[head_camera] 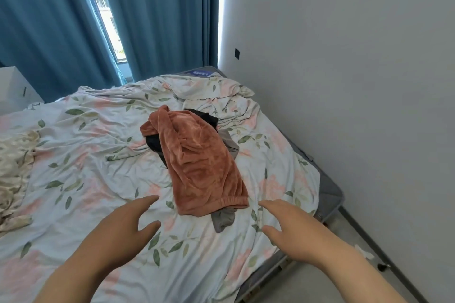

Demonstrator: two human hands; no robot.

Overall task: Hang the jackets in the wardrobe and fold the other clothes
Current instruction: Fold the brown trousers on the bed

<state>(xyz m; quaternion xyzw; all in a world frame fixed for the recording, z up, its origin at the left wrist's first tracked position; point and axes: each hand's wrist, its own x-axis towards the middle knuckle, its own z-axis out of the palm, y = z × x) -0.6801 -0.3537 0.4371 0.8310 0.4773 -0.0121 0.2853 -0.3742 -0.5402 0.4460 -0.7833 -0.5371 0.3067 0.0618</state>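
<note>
Left hand [123, 224] and right hand [290, 224] hover, each grip released, just short of the rust-orange plush garment [204, 162] heaped mid-bed over grey cloth [224, 221] and black cloth [154, 145]. The floral-sheeted bed [98, 155] has its right edge near the white wall [344, 81]. The mattress's blue label [200, 72] is unreadable.

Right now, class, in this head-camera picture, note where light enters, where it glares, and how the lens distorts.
Head view: daylight enters the window gap between the blue pleated curtains, blown out; a glaring strip edges the curtains' right side; the wide lens tilts the white wall; the rust-orange plush garment is sharp.
</note>
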